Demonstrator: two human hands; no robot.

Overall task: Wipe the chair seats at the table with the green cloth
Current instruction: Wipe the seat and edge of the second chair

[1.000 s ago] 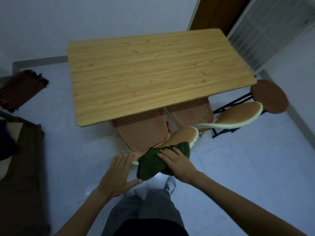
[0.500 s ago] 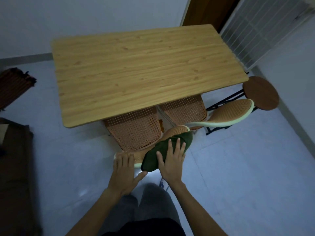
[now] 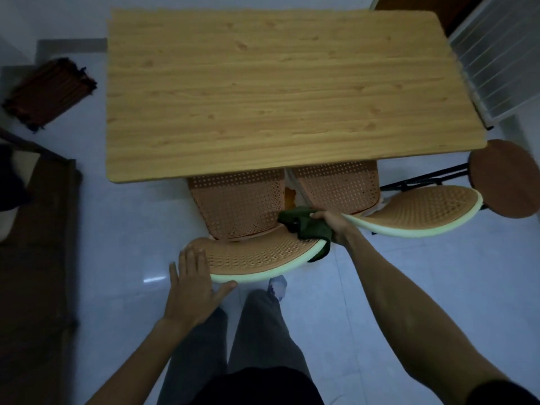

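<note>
Change: the dark green cloth (image 3: pixel 306 225) has moved from the near chair's curved backrest (image 3: pixel 263 258) to its right end, near the perforated orange seat (image 3: pixel 236 206) | right hand (image 3: pixel 333 223) grips the bunched cloth | left hand (image 3: pixel 193 285) lies open, flat on the backrest's left end | Meaning: seats under the wooden table's (image 3: pixel 277 92) near edge probably not wiped yet.

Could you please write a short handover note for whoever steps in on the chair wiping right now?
Left hand: open, flat on the left end of the near chair's backrest, steadying it.
Right hand: grip closed on the green cloth, bunched at the right end of that backrest, by the seat's near right corner.
Done: cannot tell how much has been wiped.
Left: wipe the near seat, then the second chair's seat; both sit partly under the table.
</note>
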